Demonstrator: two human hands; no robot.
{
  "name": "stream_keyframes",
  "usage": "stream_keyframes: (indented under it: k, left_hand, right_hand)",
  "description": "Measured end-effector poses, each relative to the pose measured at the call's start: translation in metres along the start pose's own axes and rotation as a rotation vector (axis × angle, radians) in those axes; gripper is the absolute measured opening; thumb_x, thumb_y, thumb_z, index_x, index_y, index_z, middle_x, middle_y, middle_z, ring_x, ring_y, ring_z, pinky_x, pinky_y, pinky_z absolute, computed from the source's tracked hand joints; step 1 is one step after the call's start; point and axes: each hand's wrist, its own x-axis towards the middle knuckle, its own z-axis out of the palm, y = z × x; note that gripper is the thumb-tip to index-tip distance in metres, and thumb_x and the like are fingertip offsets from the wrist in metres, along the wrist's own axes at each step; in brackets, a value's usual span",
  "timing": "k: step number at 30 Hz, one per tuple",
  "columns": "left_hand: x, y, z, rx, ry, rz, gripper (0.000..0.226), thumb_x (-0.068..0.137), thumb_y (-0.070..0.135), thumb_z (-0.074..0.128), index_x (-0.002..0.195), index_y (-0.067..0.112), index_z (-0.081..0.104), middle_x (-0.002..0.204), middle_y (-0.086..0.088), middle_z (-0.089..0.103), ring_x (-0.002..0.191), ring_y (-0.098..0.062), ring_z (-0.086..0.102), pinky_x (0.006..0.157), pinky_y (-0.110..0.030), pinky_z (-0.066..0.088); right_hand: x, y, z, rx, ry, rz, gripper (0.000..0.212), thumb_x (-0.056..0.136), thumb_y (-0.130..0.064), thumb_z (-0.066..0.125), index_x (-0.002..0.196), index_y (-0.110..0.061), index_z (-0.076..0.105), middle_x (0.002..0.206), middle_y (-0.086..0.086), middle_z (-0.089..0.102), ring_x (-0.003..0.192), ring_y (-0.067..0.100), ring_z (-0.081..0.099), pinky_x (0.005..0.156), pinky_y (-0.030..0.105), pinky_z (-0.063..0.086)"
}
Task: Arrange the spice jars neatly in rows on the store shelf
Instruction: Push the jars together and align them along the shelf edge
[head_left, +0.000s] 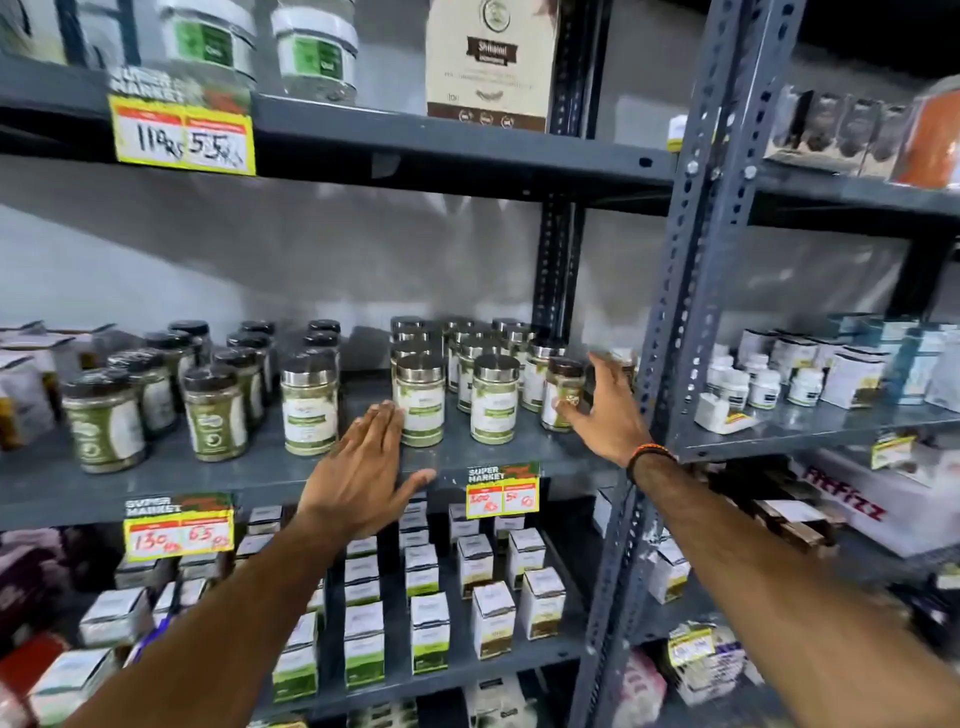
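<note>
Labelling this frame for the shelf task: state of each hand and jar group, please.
left hand: open, flat, fingertips beside a steel-lid jar, holding nothing
right hand: open, fingers spread beside the brown-lid jar, not gripping
brown-lid jar: upright, lid on
steel-lid jars: upright, lids on, in rows
black-lid jars: upright, lids on, in rows
lone steel-lid jar: upright, fronting a black-lid row

Both hands reach to the middle shelf (218, 480). The left hand (363, 467) lies flat and open, fingertips at the base of a silver-lidded jar (420, 400) in the front row. The right hand (608, 410), fingers spread, is beside a dark-lidded jar (562, 393) at the row's right end (contact is hard to tell). Black-lidded jars (213, 413) stand in rows to the left. Small boxes (430, 631) fill the shelf below.
</note>
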Motion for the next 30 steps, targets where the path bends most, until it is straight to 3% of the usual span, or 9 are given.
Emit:
stream_keyframes:
  k: [4,9,13,25,30]
  left_hand:
    - [-0.007,0.0,0.016,0.114,0.0,0.014,0.107,0.091,0.079,-0.002,0.16,0.0,0.017,0.166,-0.02,0.024,0.154,-0.031,0.021,0.124,-0.038,0.006]
    - [-0.001,0.0,0.016,0.137,-0.008,-0.031,0.101,0.093,0.077,0.003,0.153,0.003,0.038,0.156,-0.018,0.046,0.144,-0.03,0.043,0.121,-0.042,0.028]
    - [-0.003,0.001,0.019,0.127,-0.002,-0.043,0.097,0.096,0.076,0.011,0.149,0.003,0.045,0.151,-0.019,0.052,0.139,-0.032,0.049,0.118,-0.044,0.034]
    - [-0.008,0.001,0.006,0.113,-0.061,-0.051,0.097,0.094,0.077,0.006,0.153,0.005,0.037,0.157,-0.016,0.045,0.144,-0.029,0.042,0.121,-0.042,0.029]
    - [-0.015,0.0,-0.034,0.081,-0.019,-0.039,0.094,0.094,0.076,0.011,0.154,0.006,0.031,0.161,-0.017,0.038,0.148,-0.03,0.034,0.119,-0.044,0.03]
  right_hand:
    - [-0.001,0.009,0.014,0.075,-0.024,0.036,0.095,0.085,-0.032,0.082,0.159,-0.03,0.023,0.157,0.007,0.044,0.139,0.028,0.046,0.113,0.035,0.03]
    - [-0.001,0.015,0.026,0.133,0.028,0.056,0.102,0.079,-0.026,0.088,0.152,-0.042,0.018,0.138,0.007,0.063,0.115,0.027,0.065,0.097,0.033,0.045]
    - [-0.002,0.016,0.032,0.146,0.06,0.054,0.102,0.08,-0.023,0.087,0.153,-0.039,0.017,0.132,0.009,0.067,0.11,0.029,0.068,0.097,0.044,0.053]
    - [-0.015,-0.004,0.013,0.197,0.18,-0.028,0.097,0.077,-0.02,0.089,0.149,-0.036,0.026,0.126,0.004,0.067,0.103,0.021,0.068,0.094,0.046,0.057]
    - [-0.026,-0.043,-0.003,0.237,0.188,-0.103,0.099,0.075,-0.031,0.089,0.15,-0.041,0.026,0.116,-0.023,0.057,0.099,0.015,0.069,0.089,0.045,0.06]
